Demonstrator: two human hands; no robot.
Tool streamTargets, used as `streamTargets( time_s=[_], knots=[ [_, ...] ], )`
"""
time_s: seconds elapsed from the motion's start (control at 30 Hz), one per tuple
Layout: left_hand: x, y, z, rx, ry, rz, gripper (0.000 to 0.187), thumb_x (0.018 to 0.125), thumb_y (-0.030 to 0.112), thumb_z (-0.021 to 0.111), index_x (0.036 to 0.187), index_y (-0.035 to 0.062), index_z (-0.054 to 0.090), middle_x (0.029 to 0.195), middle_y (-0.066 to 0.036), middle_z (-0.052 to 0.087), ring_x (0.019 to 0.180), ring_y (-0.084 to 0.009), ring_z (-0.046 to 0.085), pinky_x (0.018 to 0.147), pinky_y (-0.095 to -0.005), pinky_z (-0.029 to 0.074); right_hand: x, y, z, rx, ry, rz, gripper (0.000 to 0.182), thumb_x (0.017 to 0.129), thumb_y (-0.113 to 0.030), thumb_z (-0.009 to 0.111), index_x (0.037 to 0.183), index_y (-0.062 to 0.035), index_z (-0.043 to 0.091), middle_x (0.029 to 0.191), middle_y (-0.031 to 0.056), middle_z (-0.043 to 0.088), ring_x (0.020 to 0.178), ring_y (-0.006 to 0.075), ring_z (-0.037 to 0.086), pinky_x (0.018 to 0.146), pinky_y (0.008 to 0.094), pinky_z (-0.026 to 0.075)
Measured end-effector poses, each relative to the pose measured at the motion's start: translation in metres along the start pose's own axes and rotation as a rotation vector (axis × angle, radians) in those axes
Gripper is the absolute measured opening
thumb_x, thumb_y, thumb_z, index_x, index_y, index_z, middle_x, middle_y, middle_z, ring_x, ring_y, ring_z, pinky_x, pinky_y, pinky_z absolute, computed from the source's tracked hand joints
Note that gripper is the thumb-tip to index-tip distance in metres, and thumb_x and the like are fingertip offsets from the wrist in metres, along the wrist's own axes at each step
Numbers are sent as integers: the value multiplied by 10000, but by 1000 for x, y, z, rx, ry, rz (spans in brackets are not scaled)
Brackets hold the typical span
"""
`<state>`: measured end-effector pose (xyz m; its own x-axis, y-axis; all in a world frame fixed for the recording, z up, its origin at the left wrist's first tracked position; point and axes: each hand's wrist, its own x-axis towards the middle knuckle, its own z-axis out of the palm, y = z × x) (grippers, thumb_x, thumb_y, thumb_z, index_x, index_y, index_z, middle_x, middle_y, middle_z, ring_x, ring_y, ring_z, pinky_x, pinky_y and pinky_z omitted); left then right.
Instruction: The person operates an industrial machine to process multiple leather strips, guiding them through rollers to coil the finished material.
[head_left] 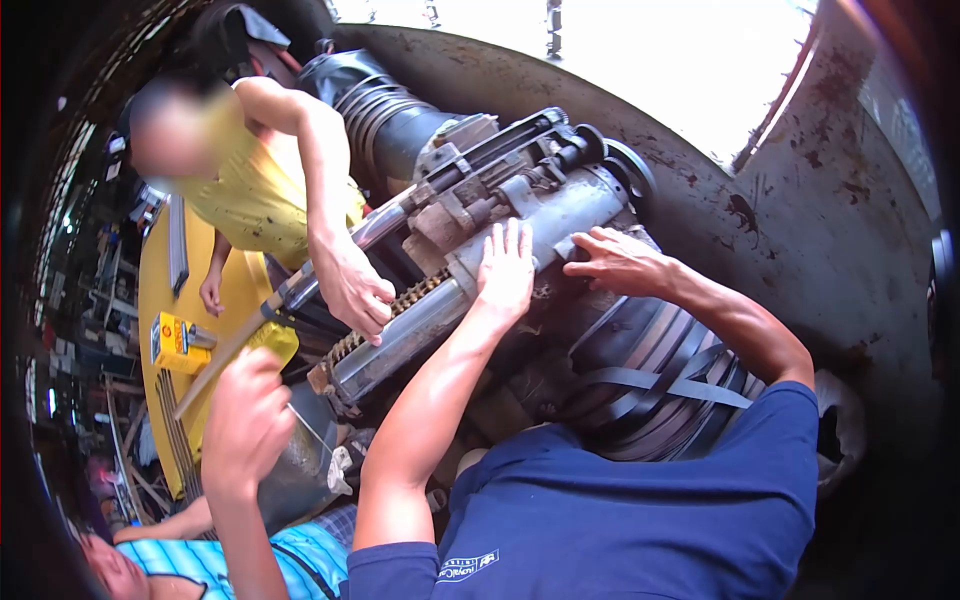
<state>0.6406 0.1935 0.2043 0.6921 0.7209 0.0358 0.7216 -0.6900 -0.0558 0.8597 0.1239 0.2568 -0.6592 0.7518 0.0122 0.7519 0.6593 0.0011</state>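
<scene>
Seems a steadying step — your left hand [507,278] lies open on the grey metal cylinder [578,213], centre frame; right hand [628,262] apart at its side, grip unclear — next move calls for even support.

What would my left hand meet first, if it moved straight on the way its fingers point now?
Probably the small metal bracket just beyond the left hand's fingertips, beside the grey cylinder, though depth is hard to judge from this single view.

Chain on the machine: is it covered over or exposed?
Exposed. The chain shows its bare links on both sides of the co-worker's hand; the stretch behind that hand is hidden.
</scene>
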Motion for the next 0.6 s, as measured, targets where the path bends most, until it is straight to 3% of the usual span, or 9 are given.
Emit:
streamTargets(
  time_s=[0.17, 0.23, 0.27, 0.37, 0.4, 0.5, 0.57, 0.6],
  knots=[
    [1, 1, 10, -16, 69, -19, 664, 895, 154, 532, 1471, -32, 260, 1526, -247, 265, 1403, -421, 280, 1145, -487, 261, 4, 8, -5, 30, 0, -78, 498, 765, -213, 754, 1236, -194, 595, 1176, 174, 496, 1019, 327, 537, 878, 430, 484],
    [2, 4, 11, -40, 49, -44, 637, 916, 166, 506, 1474, -24, 263, 1531, -239, 261, 1411, -421, 264, 1157, -481, 239, 10, 2, -14, 107, -115, 53, 515, 740, -211, 781, 1223, -193, 603, 1194, 170, 485, 1024, 326, 540, 893, 430, 478],
    [3, 6, 11, -44, 46, -57, 633, 920, 167, 500, 1475, -22, 262, 1532, -237, 260, 1413, -420, 259, 1160, -481, 232, 13, -5, -21, 170, -68, 117, 536, 795, -354, 742, 1239, -102, 580, 1133, 227, 549, 963, 372, 598, 863, 453, 497],
    [3, 9, 5, 4, 2, -77, 623, 936, 183, 476, 1483, -17, 254, 1546, -230, 240, 1425, -412, 238, 1167, -486, 208, 24, -26, -14, 55, -104, 700, 688, 852, -524, 634, 1244, 33, 536, 1017, 301, 618, 886, 424, 643, 811, 480, 514],
    [5, 10, 10, 15, 11, -81, 619, 940, 191, 468, 1483, -16, 254, 1547, -229, 239, 1426, -410, 237, 1167, -487, 208, 27, -25, -18, 147, -184, 681, 840, 865, -629, 544, 1234, 125, 497, 888, 334, 645, 831, 444, 662, 764, 484, 524],
    [8, 9, 15, 26, 27, -91, 602, 952, 213, 448, 1482, -8, 267, 1547, -221, 249, 1429, -398, 240, 1168, -486, 204, 23, -20, -10, 150, -130, 603, 784, 859, -570, 594, 1232, 113, 504, 862, 290, 664, 826, 394, 672, 747, 471, 521],
    [12, 9, 23, 8, 24, -109, 611, 955, 219, 448, 1493, 6, 251, 1556, -210, 235, 1433, -394, 231, 1171, -485, 194, 13, -5, 7, 77, -48, 413, 680, 830, -500, 659, 1273, -2, 524, 894, 213, 640, 827, 359, 650, 727, 462, 511],
    [13, 9, 23, -14, -5, -123, 617, 958, 224, 446, 1499, 14, 237, 1563, -204, 220, 1439, -394, 217, 1174, -484, 183, 12, -6, 2, 95, -53, 361, 649, 803, -420, 706, 1273, -16, 513, 911, 200, 611, 846, 357, 633, 748, 449, 506]
  ],
)
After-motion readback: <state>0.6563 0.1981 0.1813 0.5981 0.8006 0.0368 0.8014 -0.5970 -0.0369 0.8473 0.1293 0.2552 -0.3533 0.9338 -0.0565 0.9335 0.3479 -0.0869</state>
